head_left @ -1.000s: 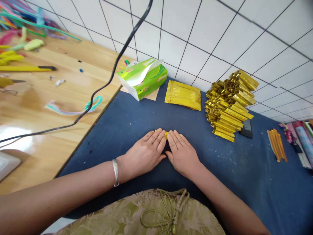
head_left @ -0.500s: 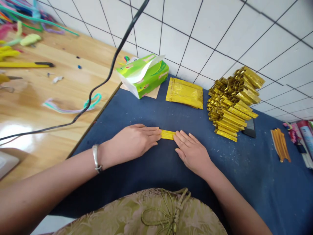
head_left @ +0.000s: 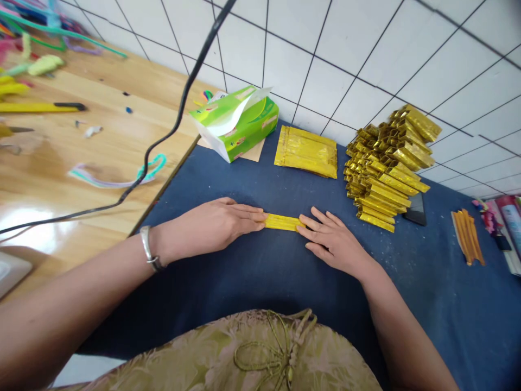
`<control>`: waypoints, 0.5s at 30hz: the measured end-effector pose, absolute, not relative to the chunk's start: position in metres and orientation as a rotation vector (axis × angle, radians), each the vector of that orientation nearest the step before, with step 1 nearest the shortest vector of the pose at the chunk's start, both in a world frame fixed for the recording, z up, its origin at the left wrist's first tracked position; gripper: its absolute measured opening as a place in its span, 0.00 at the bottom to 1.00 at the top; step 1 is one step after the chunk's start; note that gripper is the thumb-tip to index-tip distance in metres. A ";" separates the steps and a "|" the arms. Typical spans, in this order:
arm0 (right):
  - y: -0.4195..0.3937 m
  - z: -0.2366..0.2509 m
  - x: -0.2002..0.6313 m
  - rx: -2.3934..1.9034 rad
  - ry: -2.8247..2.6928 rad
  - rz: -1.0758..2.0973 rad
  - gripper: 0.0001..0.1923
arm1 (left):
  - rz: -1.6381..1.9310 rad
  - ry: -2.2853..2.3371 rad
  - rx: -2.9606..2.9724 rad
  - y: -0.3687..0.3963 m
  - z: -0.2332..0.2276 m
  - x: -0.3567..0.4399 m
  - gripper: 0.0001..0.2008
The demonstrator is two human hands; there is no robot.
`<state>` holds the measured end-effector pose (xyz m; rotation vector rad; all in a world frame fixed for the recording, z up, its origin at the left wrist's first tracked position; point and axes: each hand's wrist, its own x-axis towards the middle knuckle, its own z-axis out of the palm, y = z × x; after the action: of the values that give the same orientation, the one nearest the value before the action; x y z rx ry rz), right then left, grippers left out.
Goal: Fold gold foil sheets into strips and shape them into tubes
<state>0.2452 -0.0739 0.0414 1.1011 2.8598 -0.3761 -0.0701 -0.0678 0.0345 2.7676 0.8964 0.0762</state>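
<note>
My left hand [head_left: 220, 222] lies flat, palm down, fingers straight and pointing right; my right hand [head_left: 336, 244] lies flat, fingers spread, pointing left.

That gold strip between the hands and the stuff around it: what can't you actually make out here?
Head view only:
- Gold strip: both ends hidden under the left hand and right hand.
- Dark flat object: mostly hidden behind the stack of gold folded strips.
- Colourful packets: cut off by the right edge.
- Tissue box: print too small to read.
</note>
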 end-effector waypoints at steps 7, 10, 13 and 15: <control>-0.075 0.044 0.244 1.137 2.892 -0.344 0.22 | 0.105 0.927 2.797 -0.076 0.035 -0.068 0.22; -0.083 0.042 0.234 1.179 2.940 -0.279 0.21 | 0.120 0.946 2.824 -0.082 0.034 -0.054 0.16; -0.092 0.037 0.222 1.224 2.999 -0.205 0.20 | 0.199 1.009 2.833 -0.088 0.029 -0.037 0.14; -0.097 0.034 0.215 1.252 3.010 -0.158 0.20 | 0.203 1.039 2.820 -0.092 0.026 -0.029 0.14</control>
<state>0.2154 -0.0969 0.0336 1.2524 3.0104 -0.1576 -0.0290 -0.0916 0.0257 2.8199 1.0389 0.2030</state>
